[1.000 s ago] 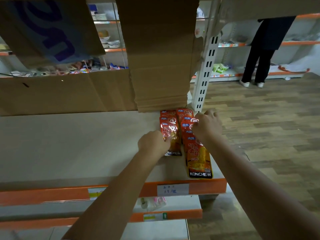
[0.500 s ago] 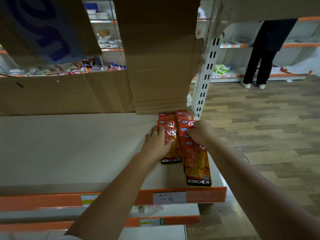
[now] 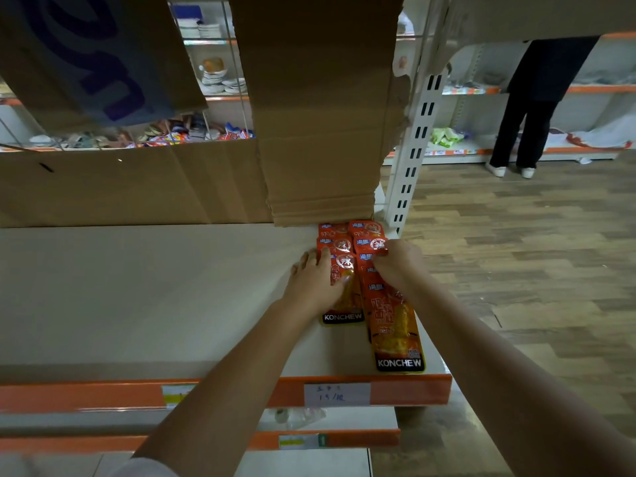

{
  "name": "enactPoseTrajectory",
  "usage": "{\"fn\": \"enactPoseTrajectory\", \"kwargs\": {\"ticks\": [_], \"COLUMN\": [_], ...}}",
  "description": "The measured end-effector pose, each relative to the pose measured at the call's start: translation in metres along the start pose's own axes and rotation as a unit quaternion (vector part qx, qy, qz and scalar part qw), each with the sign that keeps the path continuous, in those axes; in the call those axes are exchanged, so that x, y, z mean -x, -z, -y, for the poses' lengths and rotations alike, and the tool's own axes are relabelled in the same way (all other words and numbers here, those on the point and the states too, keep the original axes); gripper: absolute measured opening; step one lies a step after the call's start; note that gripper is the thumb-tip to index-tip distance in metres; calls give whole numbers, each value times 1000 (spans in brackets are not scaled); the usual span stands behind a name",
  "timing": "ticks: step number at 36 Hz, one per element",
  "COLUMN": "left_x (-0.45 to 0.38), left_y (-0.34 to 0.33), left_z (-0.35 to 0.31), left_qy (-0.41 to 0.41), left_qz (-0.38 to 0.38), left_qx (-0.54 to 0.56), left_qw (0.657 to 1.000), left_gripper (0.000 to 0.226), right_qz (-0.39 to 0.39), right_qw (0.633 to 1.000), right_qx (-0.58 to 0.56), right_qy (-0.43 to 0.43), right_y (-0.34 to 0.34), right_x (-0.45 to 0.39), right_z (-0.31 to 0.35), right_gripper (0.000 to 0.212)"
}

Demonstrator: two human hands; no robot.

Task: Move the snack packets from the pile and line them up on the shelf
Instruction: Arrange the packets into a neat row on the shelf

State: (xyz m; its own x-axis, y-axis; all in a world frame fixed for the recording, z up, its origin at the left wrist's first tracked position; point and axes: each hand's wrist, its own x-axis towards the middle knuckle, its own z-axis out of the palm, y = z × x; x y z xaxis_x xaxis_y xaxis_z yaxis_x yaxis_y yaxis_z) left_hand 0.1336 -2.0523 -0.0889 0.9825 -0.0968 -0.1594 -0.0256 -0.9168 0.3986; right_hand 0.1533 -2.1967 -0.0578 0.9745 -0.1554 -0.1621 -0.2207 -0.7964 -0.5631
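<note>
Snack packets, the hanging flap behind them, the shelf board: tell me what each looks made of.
Snack packets: glossy plastic or foil film, judging by sheen and printed faces. Hanging flap: matte brown corrugated cardboard, with fold creases and a torn right edge. Shelf board: smooth, pale, matte; probably painted metal or laminate, cannot tell which.

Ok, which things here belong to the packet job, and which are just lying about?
Job: snack packets, shelf, left hand pressing the left row, right hand pinching a packet in the right row.
Lying about: cardboard sheet, bowls, price label, bystander.
</note>
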Motion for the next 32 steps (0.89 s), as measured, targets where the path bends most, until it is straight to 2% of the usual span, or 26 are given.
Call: {"fn": "enactPoseTrajectory", "kwargs": {"ticks": [3, 7, 12, 17, 22, 32], "left_x": [1, 9, 26, 48, 86, 188], "left_y": [2, 12, 31, 52, 72, 129], "left_z": [1, 0, 6, 32, 88, 248], "left_qy": [2, -10, -21, 0, 14, 21], "left_qz": [-9, -41, -94, -138, -153, -185], "left_qx": [8, -1, -21, -73, -97, -143], "left_qw": [1000, 999, 995, 988, 983, 972], "left_gripper": [75, 70, 59, 57, 59, 58], "right_qz": [-28, -51, -44, -26, -19, -53], "right_qw": [996, 986, 971, 957, 949, 934], "right_qx": [69, 121, 158, 188, 196, 201], "right_qy": [52, 99, 173, 219, 247, 291], "right_y": [5, 8, -2, -23, -61, -173], "right_x": [8, 16, 28, 46, 81, 186], "right_z": [3, 8, 27, 59, 102, 231], "right_gripper": [11, 22, 33, 37, 40, 36]}}
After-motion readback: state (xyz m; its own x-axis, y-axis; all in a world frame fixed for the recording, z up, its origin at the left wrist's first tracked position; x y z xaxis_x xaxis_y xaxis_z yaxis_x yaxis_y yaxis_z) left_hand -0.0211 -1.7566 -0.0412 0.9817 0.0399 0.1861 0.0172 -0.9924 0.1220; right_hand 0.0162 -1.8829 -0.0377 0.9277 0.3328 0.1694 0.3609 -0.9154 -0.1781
